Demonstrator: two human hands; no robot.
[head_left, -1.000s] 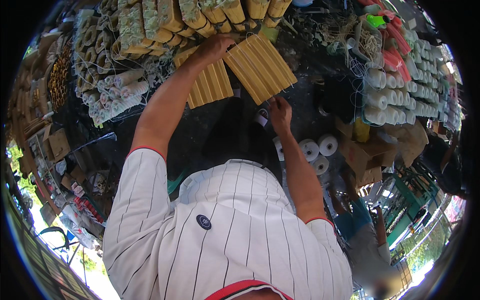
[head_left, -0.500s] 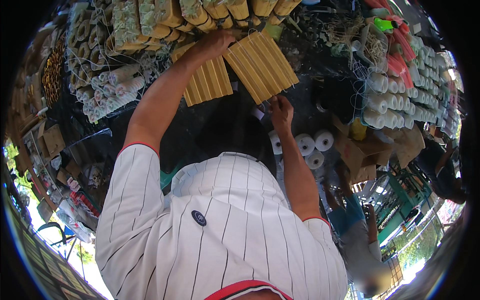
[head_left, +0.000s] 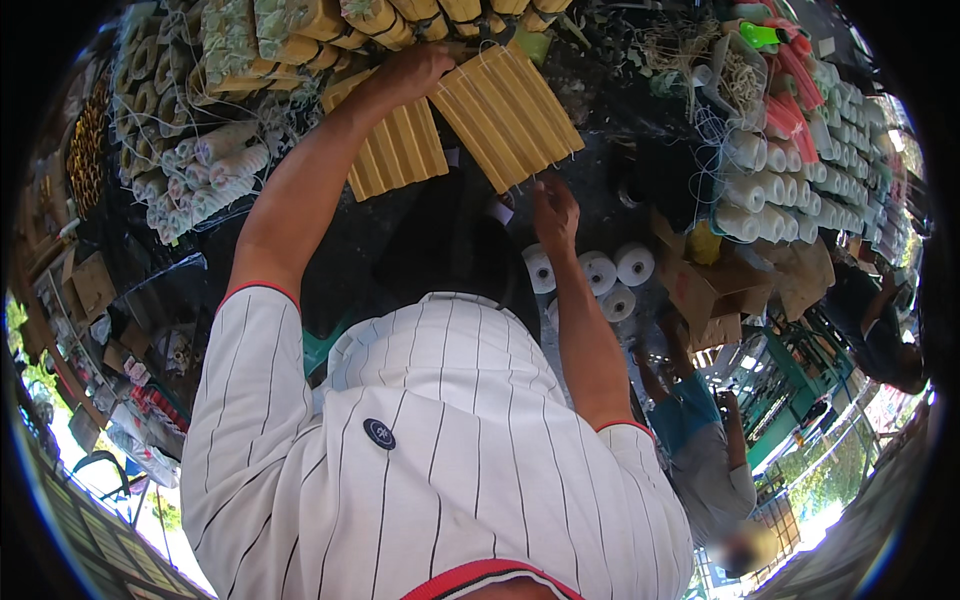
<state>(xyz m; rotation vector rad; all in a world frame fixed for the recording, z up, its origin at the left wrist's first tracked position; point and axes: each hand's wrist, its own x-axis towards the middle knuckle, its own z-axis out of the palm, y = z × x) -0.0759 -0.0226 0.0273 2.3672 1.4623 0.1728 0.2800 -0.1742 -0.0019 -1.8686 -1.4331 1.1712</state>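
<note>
Your left hand (head_left: 418, 68) is gripping the far edge of the flat yellow ribbed bundle (head_left: 508, 115), while your right hand (head_left: 555, 205) is pinching something at its near edge, can't tell what.

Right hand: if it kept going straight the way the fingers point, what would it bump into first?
Probably the lower edge of the yellow ribbed panel. The right hand points up at it with fingertips just below, though depth is hard to judge.
</note>
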